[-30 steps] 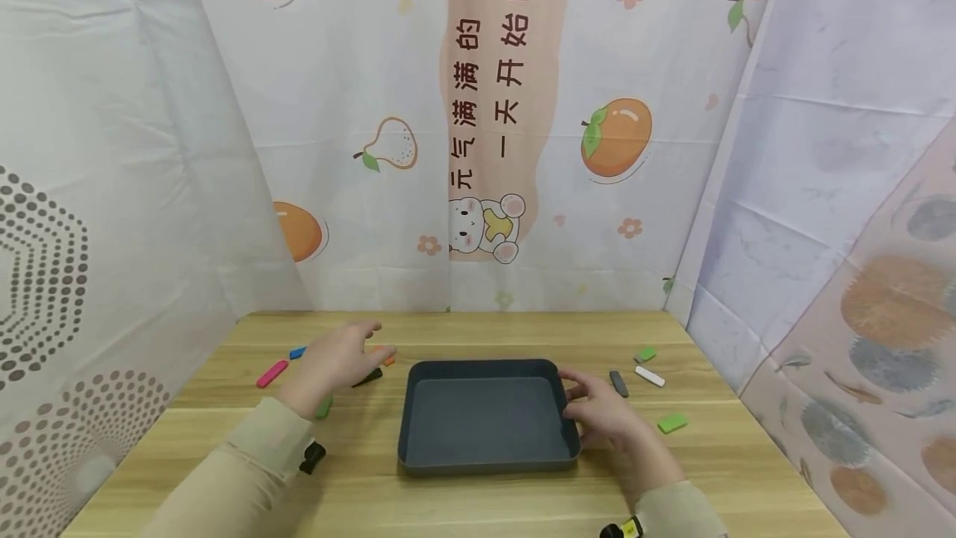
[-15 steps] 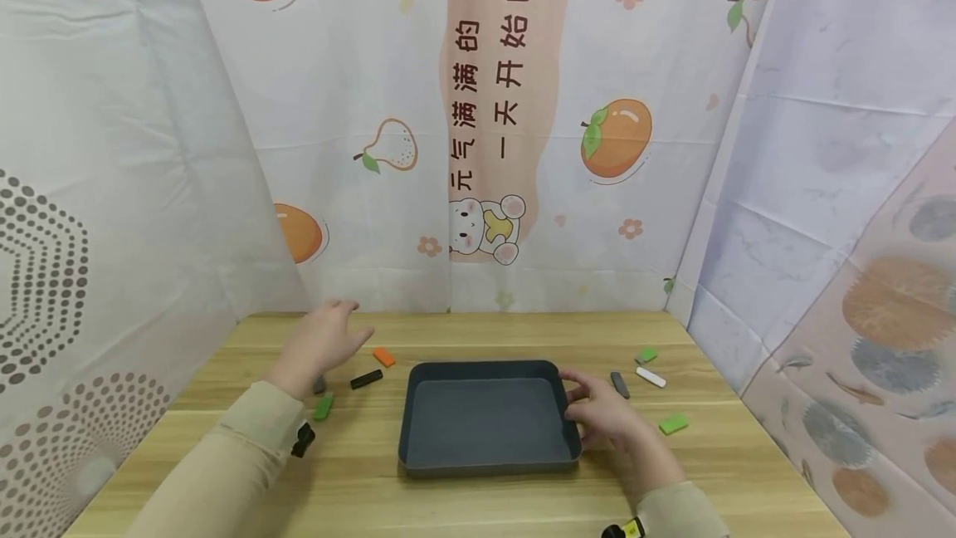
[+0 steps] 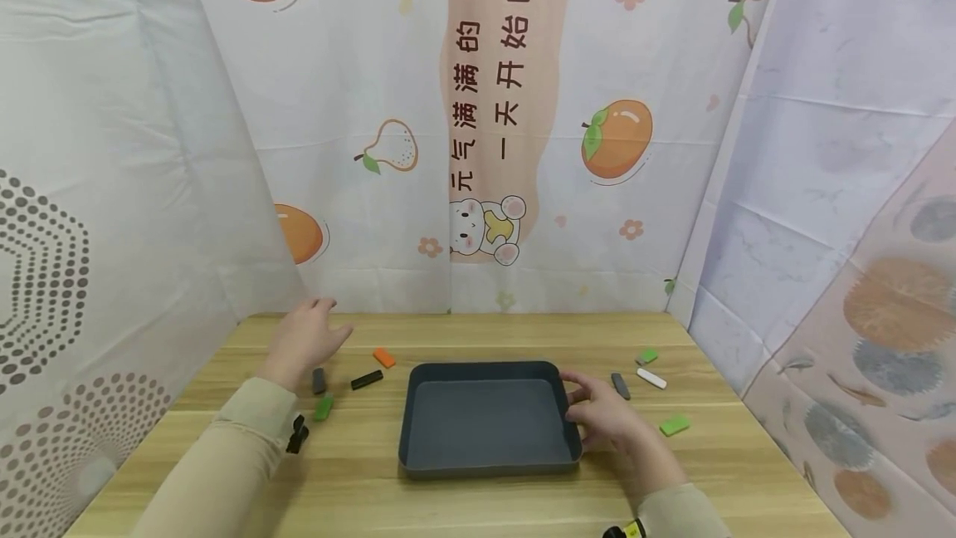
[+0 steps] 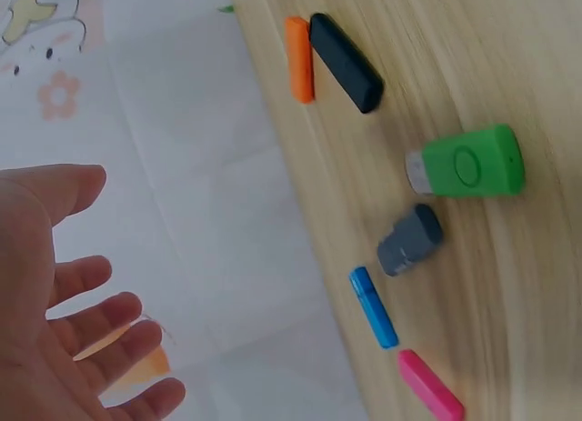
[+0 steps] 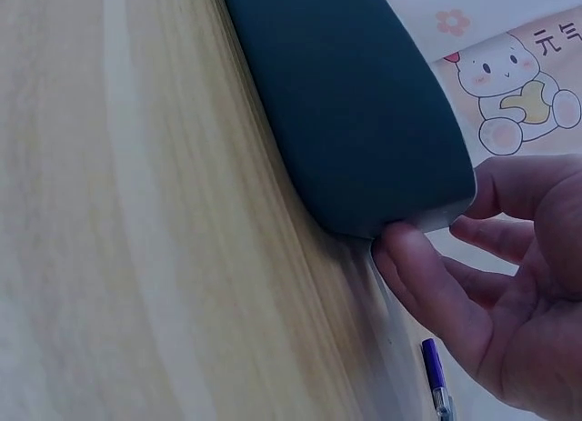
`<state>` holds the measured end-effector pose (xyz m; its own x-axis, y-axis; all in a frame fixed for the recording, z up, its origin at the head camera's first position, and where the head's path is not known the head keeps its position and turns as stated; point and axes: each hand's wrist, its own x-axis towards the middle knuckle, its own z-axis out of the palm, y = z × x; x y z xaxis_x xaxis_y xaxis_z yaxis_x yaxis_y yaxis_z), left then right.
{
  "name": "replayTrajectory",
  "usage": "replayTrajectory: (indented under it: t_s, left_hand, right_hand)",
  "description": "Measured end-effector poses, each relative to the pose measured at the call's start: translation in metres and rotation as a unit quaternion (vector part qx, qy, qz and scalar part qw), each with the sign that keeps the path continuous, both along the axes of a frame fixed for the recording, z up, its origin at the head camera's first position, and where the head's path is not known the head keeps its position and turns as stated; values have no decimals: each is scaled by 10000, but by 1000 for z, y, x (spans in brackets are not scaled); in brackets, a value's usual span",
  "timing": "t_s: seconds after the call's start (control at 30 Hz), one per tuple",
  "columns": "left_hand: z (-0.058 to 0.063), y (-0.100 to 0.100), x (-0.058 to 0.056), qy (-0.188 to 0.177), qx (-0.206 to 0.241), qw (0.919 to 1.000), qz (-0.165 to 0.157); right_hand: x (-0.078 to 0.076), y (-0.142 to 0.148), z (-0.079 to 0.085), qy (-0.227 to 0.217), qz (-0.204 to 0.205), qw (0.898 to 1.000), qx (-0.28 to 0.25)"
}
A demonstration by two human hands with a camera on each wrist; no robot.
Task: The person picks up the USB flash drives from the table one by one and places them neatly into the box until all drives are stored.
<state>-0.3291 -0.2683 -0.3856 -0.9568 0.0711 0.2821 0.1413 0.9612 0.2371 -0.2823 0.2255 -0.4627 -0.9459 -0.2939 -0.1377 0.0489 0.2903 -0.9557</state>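
Observation:
A dark grey rectangular tray (image 3: pixel 489 422) stands on the wooden table, its inside bare. At its right wall my right hand (image 3: pixel 608 413) grips the side, thumb and fingers at the rim; the right wrist view shows the thumb (image 5: pixel 427 280) against the tray's corner. My left hand (image 3: pixel 304 343) is raised over the table's back left, fingers spread and holding nothing. Near it lie a green USB stick (image 4: pixel 473 162), a small grey piece (image 4: pixel 411 239), a black stick (image 4: pixel 347 62) and an orange one (image 4: pixel 299 59). A blue stick (image 4: pixel 374 307) and a pink one (image 4: pixel 431 385) appear too.
Right of the tray lie a grey piece (image 3: pixel 621 386), a white stick (image 3: pixel 651 379) and two green pieces, one nearer (image 3: pixel 675 425) and one farther. Printed curtains (image 3: pixel 358 214) enclose the table (image 3: pixel 358 484) at the back and sides.
My left hand has moved left and back, up from the small pieces, uncovering the orange, black, grey and green ones in the head view. My right hand and the tray stay put.

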Motion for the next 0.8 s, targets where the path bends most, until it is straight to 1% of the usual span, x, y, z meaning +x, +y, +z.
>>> replayTrajectory:
  t_s: [0.13,0.27,0.4,0.57,0.67,0.8]
  left_hand:
    - [-3,-9,-2,-154,189,9997,99]
    - [-6,-16,-2,-319,249,9991,79]
    - [-10,-23,-1,-638,316,9974,74]
    - [-19,-38,2,-1236,406,9912,244]
    - [-22,-47,7,-1555,415,9862,396]
    - [-23,-54,12,-1804,362,9816,512]
  right_hand:
    - [1,1,0,-26,18,10000,-29]
    - [2,2,0,-44,17,10000,-54]
    - [2,1,1,-70,27,9999,-84]
    - [2,-1,2,-106,48,9999,-103]
    - [1,-2,1,-119,55,9999,-106]
    - [0,-3,0,-126,25,9999,-95]
